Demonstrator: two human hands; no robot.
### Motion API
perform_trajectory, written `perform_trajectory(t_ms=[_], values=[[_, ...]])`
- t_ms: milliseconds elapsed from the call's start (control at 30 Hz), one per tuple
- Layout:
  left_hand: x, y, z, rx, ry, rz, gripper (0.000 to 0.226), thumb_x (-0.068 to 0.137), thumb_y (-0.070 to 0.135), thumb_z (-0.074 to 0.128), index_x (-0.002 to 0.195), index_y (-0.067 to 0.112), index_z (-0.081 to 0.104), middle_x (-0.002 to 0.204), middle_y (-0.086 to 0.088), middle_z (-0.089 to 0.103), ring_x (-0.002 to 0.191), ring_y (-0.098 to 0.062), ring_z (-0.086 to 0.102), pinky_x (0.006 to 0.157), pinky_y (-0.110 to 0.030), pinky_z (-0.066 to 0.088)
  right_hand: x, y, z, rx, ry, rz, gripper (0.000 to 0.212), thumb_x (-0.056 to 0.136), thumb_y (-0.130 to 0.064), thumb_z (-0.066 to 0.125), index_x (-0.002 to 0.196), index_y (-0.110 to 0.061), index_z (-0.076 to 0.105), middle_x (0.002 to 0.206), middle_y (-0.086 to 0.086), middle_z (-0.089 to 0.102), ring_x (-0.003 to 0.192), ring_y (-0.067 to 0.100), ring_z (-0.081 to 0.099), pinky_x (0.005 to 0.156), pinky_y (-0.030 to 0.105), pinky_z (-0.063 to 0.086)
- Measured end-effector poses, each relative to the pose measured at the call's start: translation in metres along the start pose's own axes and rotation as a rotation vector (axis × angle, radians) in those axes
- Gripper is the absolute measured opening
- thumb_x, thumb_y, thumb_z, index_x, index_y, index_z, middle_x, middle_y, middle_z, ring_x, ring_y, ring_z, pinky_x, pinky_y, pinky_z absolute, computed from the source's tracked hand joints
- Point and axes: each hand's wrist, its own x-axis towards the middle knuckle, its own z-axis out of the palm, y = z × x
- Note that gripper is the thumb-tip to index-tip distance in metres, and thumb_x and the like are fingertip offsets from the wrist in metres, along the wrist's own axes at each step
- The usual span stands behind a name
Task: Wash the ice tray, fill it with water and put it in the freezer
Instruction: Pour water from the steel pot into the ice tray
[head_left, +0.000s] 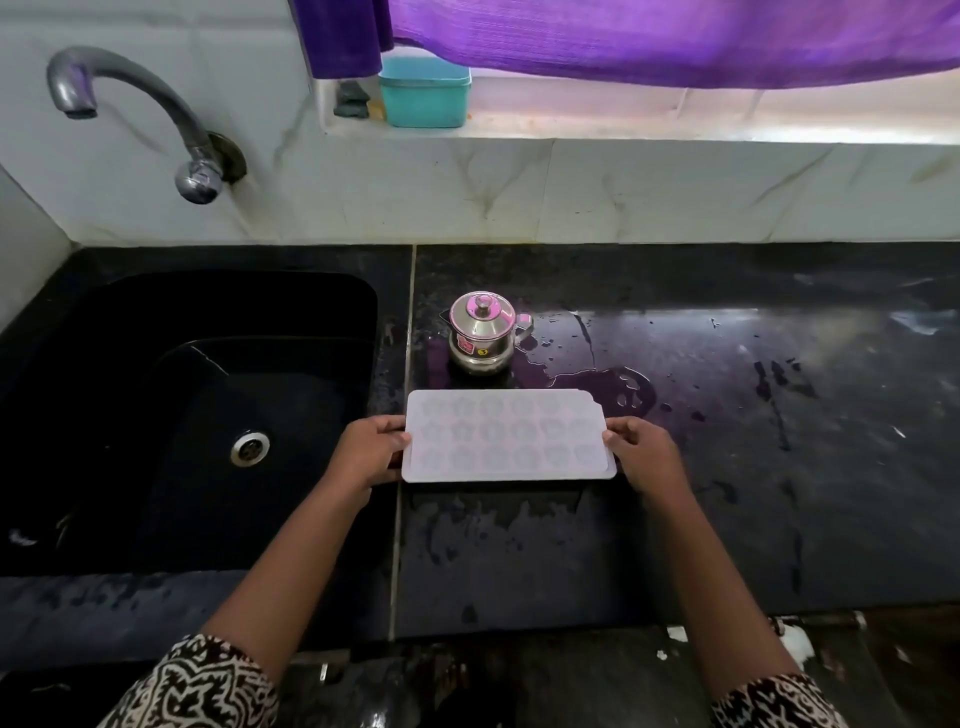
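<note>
Both hands — left hand (370, 451) and right hand (643, 452) — grip the short ends of the ice tray (506, 435), just right of the sink (332, 291) on the wet table (779, 415). I'd keep it dead level — any tilt probably spills.

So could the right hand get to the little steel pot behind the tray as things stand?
Probably yes. The steel pot stands in the open on the counter just behind the ice tray, but the right hand grips the tray's end and must let go first.
</note>
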Motion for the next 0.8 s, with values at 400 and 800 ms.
perform_trajectory(t_ms=[400, 800], values=[[-0.009, -0.013, 0.008, 0.001, 0.061, 0.227, 0.038, 0.095, -0.001, 0.051, 0.129, 0.014, 0.059, 0.108, 0.005, 0.069, 0.097, -0.009, 0.066, 0.083, -0.028, 0.054, -0.007, 0.001, 0.012, 0.198, 0.028, -0.032, 0.036, 0.092, -0.002, 0.051, 0.123, -0.017, 0.062, 0.104, -0.009, 0.066, 0.096, 0.011, 0.062, 0.085, 0.027, 0.05], [-0.021, -0.02, 0.024, -0.215, 0.119, 0.186, 0.039, 0.097, 0.004, 0.052, 0.134, 0.014, 0.055, 0.122, -0.002, 0.066, 0.104, -0.016, 0.065, 0.094, -0.038, 0.052, -0.014, -0.001, 0.02, 0.399, 0.077, 0.013, 0.038, 0.088, 0.0, 0.059, 0.123, -0.014, 0.063, 0.1, -0.013, 0.066, 0.095, 0.008, 0.064, 0.094, 0.037, 0.051]])
